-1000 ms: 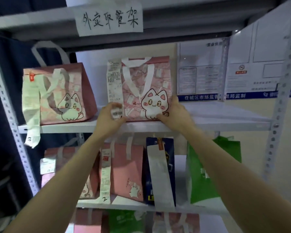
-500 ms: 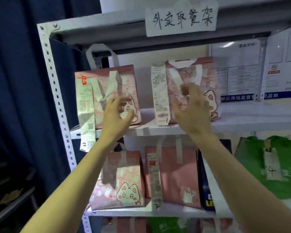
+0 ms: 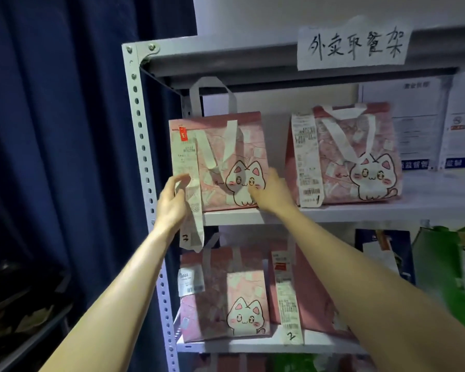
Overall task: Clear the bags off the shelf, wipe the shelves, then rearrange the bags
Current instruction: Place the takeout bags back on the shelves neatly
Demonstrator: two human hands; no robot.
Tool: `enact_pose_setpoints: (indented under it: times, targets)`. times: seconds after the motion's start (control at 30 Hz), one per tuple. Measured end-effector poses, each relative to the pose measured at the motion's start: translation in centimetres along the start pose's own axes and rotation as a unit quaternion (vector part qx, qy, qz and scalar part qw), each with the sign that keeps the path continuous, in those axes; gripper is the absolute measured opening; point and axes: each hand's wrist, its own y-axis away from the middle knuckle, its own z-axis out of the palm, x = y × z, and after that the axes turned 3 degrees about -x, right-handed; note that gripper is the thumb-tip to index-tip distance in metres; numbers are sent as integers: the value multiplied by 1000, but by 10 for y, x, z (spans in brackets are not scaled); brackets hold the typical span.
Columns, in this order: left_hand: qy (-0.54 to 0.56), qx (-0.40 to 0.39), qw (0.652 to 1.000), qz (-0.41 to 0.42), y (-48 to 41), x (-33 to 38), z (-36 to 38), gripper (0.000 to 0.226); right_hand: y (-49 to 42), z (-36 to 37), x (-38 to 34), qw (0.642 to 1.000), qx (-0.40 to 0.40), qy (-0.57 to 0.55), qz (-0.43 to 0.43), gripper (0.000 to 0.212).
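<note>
The bag (image 3: 226, 146) stands on the shelf (image 3: 360, 212), between the hands. The left hand (image 3: 172, 202) is at its 8 o'clock and the right hand (image 3: 270, 196) at 4 o'clock, fingers open and just touching. Hold both sides low, keep it upright, and do not tear the long receipt (image 3: 185, 162).

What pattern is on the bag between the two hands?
Pink bag with a white cartoon cat; head view shows it best.
</note>
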Motion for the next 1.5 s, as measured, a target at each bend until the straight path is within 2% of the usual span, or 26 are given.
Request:
enact_pose_setpoints:
  times: [0.17, 0.33, 0.5, 0.63, 0.7, 0.8, 1.0, 1.27, 1.5]
  targets:
    - [27, 8, 1000, 2, 25, 4, -9, 69, 22, -5, -3, 1000, 26, 1, -12, 44]
    - [-4, 50, 997, 53, 73, 27, -26, 61, 59, -26, -14, 998, 31, -3, -46, 36]
    - [-39, 94, 989, 106, 134, 58, -27, 59, 117, -64, -13, 995, 16, -45, -83, 38]
    - [-20, 103, 989, 103, 189, 85, -6, 59, 173, -112, 9, 991, 24, -72, -106, 42]
    - [-3, 84, 992, 97, 215, 102, 20, 63, 201, -144, 30, 991, 27, -81, -102, 46]
    - [32, 45, 995, 89, 241, 124, 75, 69, 233, -199, 70, 992, 56, -86, -77, 37]
    - [55, -36, 991, 114, 252, 168, 211, 62, 249, -312, 158, 990, 127, -61, -7, 37]
    - [103, -117, 977, 147, 213, 219, 363, 65, 186, -419, 253, 974, 224, -25, 6, 43]
    - [121, -124, 973, 153, 141, 217, 471, 61, 100, -462, 316, 971, 233, 19, 41, 48]
